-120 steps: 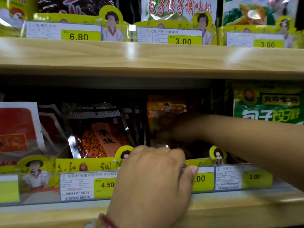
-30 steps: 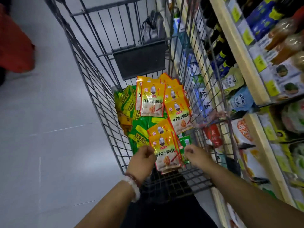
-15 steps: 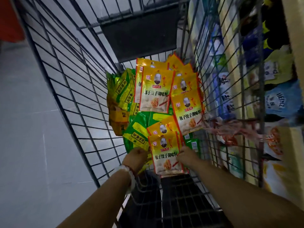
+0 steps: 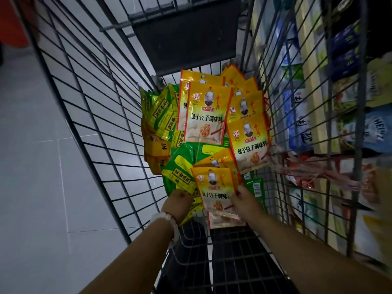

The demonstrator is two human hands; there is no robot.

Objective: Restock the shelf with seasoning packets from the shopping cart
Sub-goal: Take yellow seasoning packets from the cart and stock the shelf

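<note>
Wire cart (image 4: 89,115): grey metal mesh shopping cart, seen from above, dark fold-down flap (image 4: 186,37) at far end.
Orange-yellow packets (image 4: 206,115): dumpling-seasoning packets, piled along right side and far end of cart floor, overlapping, most face up.
Nearest orange-yellow packet (image 4: 214,187): top of a small stack at near end of pile, face up, tilted slightly.
Green-yellow packets (image 4: 161,115): second type, heaped against left side of pile, partly under the orange-yellow ones.
Green packet (image 4: 255,187): barcode side up, just right of the near stack, partly covered by right hand.
Left hand (image 4: 178,203): inside cart, fingers curled down at left edge of near stack, touching green-yellow packets; fingertips hidden, so cannot tell whether grip is clamped on anything.
Right hand (image 4: 244,200): fingers curled onto right edge of nearest orange-yellow packet, thumb on its face, grip pinched on it.
Bracelet (image 4: 167,221): white beads, on left wrist.
Shelf (image 4: 314,107): light wood edges, right of cart, seen through the mesh; stocked with blue, green and red bags, blurred.
Floor (image 4: 42,166): pale grey tiles, left of cart.
</note>
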